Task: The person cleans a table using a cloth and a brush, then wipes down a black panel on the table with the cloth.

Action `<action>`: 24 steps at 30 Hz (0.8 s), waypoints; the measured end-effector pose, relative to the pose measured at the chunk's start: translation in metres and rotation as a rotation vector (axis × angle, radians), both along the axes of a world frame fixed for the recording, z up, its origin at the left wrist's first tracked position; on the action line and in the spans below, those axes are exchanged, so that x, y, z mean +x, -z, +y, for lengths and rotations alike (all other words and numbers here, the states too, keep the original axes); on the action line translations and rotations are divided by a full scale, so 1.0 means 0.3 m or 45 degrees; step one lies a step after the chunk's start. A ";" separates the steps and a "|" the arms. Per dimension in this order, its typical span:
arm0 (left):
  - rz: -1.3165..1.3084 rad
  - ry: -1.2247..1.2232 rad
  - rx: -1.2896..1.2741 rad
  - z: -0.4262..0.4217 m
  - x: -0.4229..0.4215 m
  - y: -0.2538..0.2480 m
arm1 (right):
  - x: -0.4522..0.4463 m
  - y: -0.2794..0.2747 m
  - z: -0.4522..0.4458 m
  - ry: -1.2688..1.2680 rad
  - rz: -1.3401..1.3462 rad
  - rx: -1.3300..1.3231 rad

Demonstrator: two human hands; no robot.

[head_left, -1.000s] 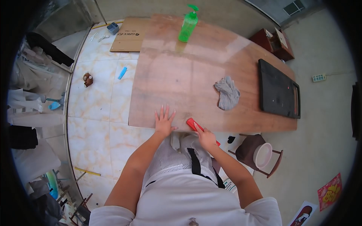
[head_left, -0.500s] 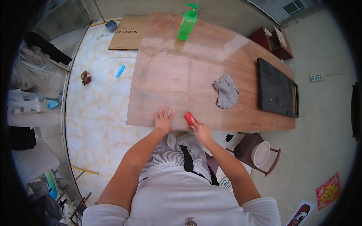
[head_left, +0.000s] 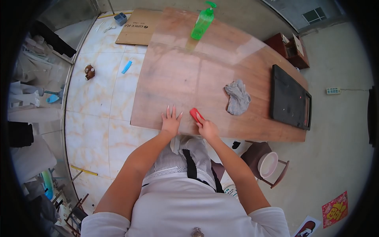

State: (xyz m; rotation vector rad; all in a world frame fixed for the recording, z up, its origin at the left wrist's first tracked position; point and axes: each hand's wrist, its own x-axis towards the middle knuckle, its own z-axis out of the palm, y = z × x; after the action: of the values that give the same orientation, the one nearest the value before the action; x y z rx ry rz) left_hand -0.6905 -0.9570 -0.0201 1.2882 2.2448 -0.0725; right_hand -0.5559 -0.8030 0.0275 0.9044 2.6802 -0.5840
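My left hand (head_left: pixel 171 121) lies flat with its fingers spread on the near edge of the brown wooden table (head_left: pixel 173 75). To its right, my right hand (head_left: pixel 207 128) is wrapped round a red tool (head_left: pixel 195 114), whose head rests on the tabletop; the rest of it is hidden by the hand. A crumpled grey cloth (head_left: pixel 237 97) lies on the table to the right of my hands. The green pump bottle (head_left: pixel 202 23) stands upright toward the far end.
A black framed panel (head_left: pixel 290 98) lies at the table's right side. Below that side stands a chair (head_left: pixel 252 156) with a pink-white basin (head_left: pixel 268 164). Cardboard (head_left: pixel 136 27), a blue strip (head_left: pixel 126 67) and a brown toy (head_left: pixel 89 72) are on the left floor.
My right hand and the red tool have moved forward over the tabletop, away from the near edge, and slightly left. The left hand stays flat on the table. The view has shifted slightly.
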 end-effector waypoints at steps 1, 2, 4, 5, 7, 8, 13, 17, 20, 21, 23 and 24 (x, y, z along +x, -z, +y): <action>0.000 0.003 -0.013 0.003 0.001 -0.002 | -0.011 0.018 -0.004 0.011 0.044 0.018; -0.002 0.003 -0.029 0.005 0.004 -0.006 | -0.013 0.044 -0.008 0.018 0.086 0.033; -0.002 0.000 -0.043 0.003 0.003 -0.018 | 0.023 0.089 -0.010 0.009 0.149 0.028; -0.005 -0.004 -0.040 0.003 0.004 -0.027 | 0.097 0.091 -0.013 -0.009 0.164 0.009; -0.007 -0.002 -0.038 0.011 -0.005 -0.041 | 0.220 0.066 -0.010 -0.034 0.129 -0.006; -0.009 -0.002 -0.045 0.012 -0.007 -0.045 | 0.268 0.033 -0.011 -0.047 0.077 -0.008; 0.016 -0.007 0.003 -0.002 -0.005 -0.021 | 0.090 0.068 0.016 -0.045 0.069 0.011; 0.005 -0.014 0.012 -0.010 -0.001 -0.017 | 0.059 0.094 -0.020 0.031 0.126 0.005; -0.033 -0.016 0.011 -0.006 -0.006 -0.029 | 0.233 0.039 -0.060 0.043 0.071 0.012; -0.044 -0.021 0.009 -0.002 -0.008 -0.033 | 0.266 0.014 -0.062 0.044 0.028 0.018; -0.047 -0.039 0.003 0.003 -0.009 -0.034 | 0.241 0.025 -0.035 0.022 0.117 0.009; -0.050 -0.043 -0.008 -0.004 -0.004 -0.034 | 0.223 0.036 -0.030 0.017 0.160 -0.003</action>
State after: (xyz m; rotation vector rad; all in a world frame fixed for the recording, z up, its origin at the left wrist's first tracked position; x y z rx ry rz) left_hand -0.6917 -0.9582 -0.0099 1.2378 2.2302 -0.0420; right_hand -0.4892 -0.8120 0.0166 0.9138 2.7860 -0.6679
